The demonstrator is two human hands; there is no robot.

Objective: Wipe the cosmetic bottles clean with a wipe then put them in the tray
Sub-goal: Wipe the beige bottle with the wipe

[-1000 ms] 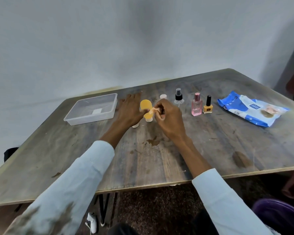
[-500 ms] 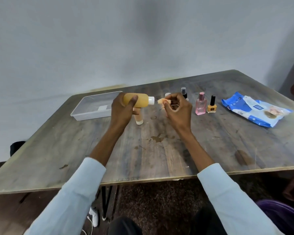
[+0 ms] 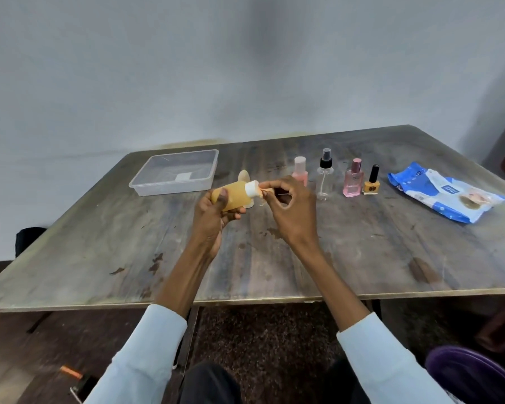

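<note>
My left hand (image 3: 213,217) grips an orange bottle (image 3: 234,196) with a white cap, held on its side above the table. My right hand (image 3: 289,211) pinches a small orange-stained wipe (image 3: 265,190) against the cap. A beige tube (image 3: 245,177) stands partly hidden behind the bottle. In a row to the right stand a pink bottle (image 3: 300,167), a clear spray bottle (image 3: 324,177), a pink perfume bottle (image 3: 353,179) and a yellow nail polish (image 3: 371,182). The clear plastic tray (image 3: 146,186) sits at the back left, holding no bottles.
A blue pack of wipes (image 3: 446,196) lies at the right of the wooden table (image 3: 362,258). The table's front edge runs just before my sleeves. A purple object (image 3: 473,371) sits at the bottom right, below the table.
My left hand lifted the orange bottle off the table and turned it on its side. My right hand brought the wipe up to the cap.
</note>
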